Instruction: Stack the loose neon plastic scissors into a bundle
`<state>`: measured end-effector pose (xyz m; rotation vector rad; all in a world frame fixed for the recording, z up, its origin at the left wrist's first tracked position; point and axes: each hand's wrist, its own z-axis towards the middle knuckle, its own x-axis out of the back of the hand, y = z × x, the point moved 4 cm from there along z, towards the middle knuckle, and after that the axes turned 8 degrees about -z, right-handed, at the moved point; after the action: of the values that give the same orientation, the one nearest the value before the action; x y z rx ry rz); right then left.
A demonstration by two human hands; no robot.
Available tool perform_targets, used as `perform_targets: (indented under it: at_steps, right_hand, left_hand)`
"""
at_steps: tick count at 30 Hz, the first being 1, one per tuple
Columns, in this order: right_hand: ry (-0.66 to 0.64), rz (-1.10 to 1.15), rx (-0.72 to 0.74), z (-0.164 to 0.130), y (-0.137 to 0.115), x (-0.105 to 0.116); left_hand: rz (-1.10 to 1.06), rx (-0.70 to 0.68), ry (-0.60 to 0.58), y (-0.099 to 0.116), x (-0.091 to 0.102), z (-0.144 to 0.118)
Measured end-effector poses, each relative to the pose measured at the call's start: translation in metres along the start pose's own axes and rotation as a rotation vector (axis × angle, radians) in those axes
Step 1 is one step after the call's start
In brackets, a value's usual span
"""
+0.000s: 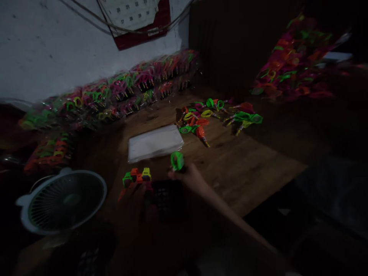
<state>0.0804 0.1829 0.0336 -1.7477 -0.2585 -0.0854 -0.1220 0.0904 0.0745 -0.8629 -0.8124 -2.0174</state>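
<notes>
Dim light covers your wooden table [247,168], which bears one fan [71,199], one loose cluster of bright bands [200,132] too blurred to count, and one white packet [155,142]. Nearer you, your left hand [139,190] is at a group of at least three coloured pieces [139,178], its grip too dark to tell, while your right hand [188,176] is closed on one green band [180,160] just before the packet. You seem to be handling pieces singly, which calls for a light, steady hold.

In dim light: one pale, spotted wall [37,50] where a red-bordered calendar [135,15] hangs behind a slack cable [143,32], one wooden tabletop [258,165], one pale-rimmed fan [69,199], and one dark upright surface [224,46], possibly a partition.
</notes>
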Motion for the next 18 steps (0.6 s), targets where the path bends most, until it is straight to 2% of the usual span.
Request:
perform_targets:
  at_steps: [3, 5, 7, 10, 12, 15, 16, 18]
  right_hand:
    - [-0.153, 0.224, -0.005, -0.029, 0.013, -0.050]
    - [-0.148, 0.266, 0.038, -0.041, 0.018, -0.070]
    - [-0.119, 0.200, 0.068, -0.047, 0.023, -0.081]
    - [-0.059, 0.036, 0.057, -0.052, 0.028, -0.084]
    - [-0.028, -0.032, 0.052, -0.053, 0.029, -0.081]
    - [0.008, 0.040, 0.044, -0.053, 0.028, -0.077]
    - [0.005, 0.076, 0.044, -0.053, 0.028, -0.077]
    - [-0.029, 0.107, 0.067, -0.052, 0.027, -0.080]
  left_hand:
    - [-0.001, 0.040, -0.027, -0.008, -0.004, -0.004]
    - [0.008, 0.034, -0.041, -0.014, -0.004, -0.004]
    - [0.048, -0.019, -0.058, -0.018, -0.002, -0.003]
    - [0.095, -0.086, -0.073, -0.018, 0.001, -0.002]
    - [0.075, -0.057, -0.059, -0.016, 0.002, -0.001]
    - [0.021, 0.048, -0.023, -0.014, 0.002, -0.002]
    - [0.010, 0.041, -0.014, -0.012, 0.001, -0.003]
    - [0.002, -0.057, -0.021, -0.009, -0.002, -0.005]
